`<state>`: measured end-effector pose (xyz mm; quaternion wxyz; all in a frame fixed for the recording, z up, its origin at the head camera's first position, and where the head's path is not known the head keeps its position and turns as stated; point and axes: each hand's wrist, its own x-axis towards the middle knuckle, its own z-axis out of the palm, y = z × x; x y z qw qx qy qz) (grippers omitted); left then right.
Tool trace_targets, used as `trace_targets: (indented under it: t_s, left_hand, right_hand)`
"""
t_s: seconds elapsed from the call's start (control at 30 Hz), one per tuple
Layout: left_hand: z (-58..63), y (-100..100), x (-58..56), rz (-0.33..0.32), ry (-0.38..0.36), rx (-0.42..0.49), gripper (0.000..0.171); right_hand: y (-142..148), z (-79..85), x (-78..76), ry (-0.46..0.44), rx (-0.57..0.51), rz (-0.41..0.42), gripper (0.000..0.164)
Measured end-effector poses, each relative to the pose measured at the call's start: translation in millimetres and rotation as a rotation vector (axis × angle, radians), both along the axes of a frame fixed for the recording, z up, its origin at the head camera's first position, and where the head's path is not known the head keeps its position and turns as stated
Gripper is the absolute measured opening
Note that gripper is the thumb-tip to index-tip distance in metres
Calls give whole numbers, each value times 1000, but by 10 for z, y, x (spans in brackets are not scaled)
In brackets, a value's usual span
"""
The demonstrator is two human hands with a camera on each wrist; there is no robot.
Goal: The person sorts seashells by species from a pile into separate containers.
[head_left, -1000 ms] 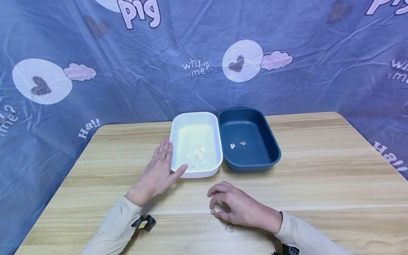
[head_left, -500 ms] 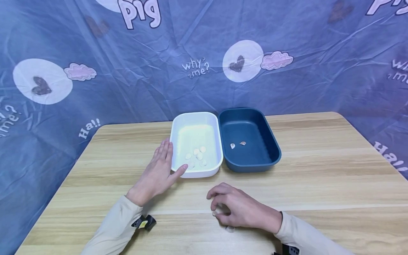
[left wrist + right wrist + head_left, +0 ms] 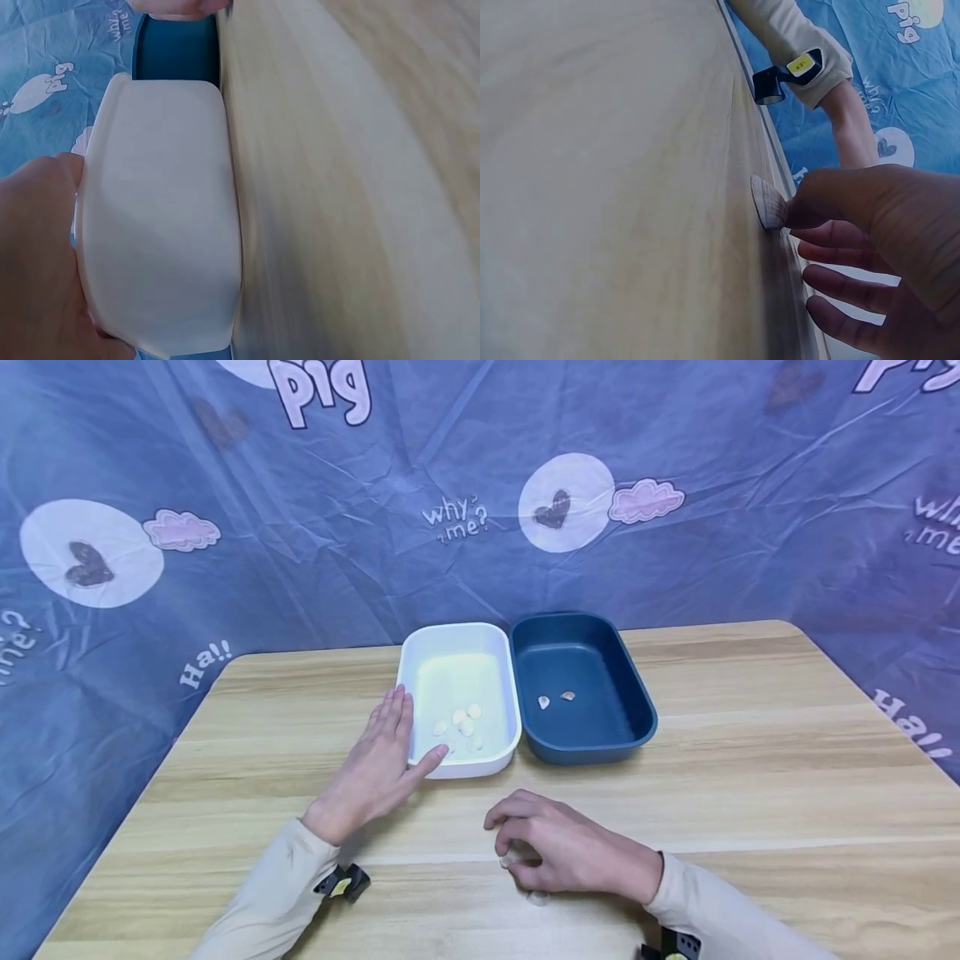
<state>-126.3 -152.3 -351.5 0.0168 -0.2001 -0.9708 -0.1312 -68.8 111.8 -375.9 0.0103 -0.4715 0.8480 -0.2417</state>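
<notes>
My left hand point(image 3: 372, 774) rests along the left side of a white tub point(image 3: 459, 770), fingers straight and thumb on its front rim. In the left wrist view, that hand point(image 3: 41, 262) lies against the tub's wall point(image 3: 161, 202). Several pale seashells point(image 3: 467, 727) lie inside the tub. My right hand point(image 3: 573, 852) is low over the table, thumb and index finger curled around a small seashell point(image 3: 505, 862) that is mostly hidden. A second seashell point(image 3: 537, 898) lies on the wood beside the thumb. The right wrist view has a ribbed seashell point(image 3: 768, 202) near the thumb of that hand point(image 3: 885, 247).
A dark blue tub point(image 3: 588, 753) stands against the white tub's right side. Two small shells point(image 3: 567, 696) lie in it. Both tubs sit toward the back of the wooden table point(image 3: 750, 760), before a printed blue cloth point(image 3: 337, 527).
My right thumb has moved slightly toward me, partly covering the second seashell. The left thumb has slid a little to the right along the white tub's rim. The view has shifted slightly.
</notes>
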Motion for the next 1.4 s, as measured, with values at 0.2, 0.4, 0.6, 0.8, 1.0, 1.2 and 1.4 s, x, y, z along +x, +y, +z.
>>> trace_targets:
  t_s: [0.2, 0.4, 0.6, 0.8, 1.0, 1.2, 1.4]
  left_hand:
    - [-16, 7, -5, -3, 22, 10, 92]
    - [-17, 2, 8, -3, 24, 7, 93]
    - [-46, -1, 4, -4, 41, 5, 93]
    - [-53, 0, 6, -3, 43, 3, 93]
    - [-41, 6, 5, -2, 34, 10, 93]
    - [-44, 4, -5, -6, 38, 13, 91]
    - [-46, -1, -1, -13, 32, 10, 92]
  right_hand:
    - [15, 23, -12, 0, 1, 16, 5]
    - [46, 76, -33, 30, -5, 16, 7]
    - [89, 136, -67, 60, -3, 19, 9]
    - [138, 181, -100, 71, 18, 8, 11]
    - [187, 266, -129, 106, 14, -2, 11]
    - [310, 442, -196, 141, -47, -39, 13]
    - [501, 625, -337, 217, -147, -59, 18]
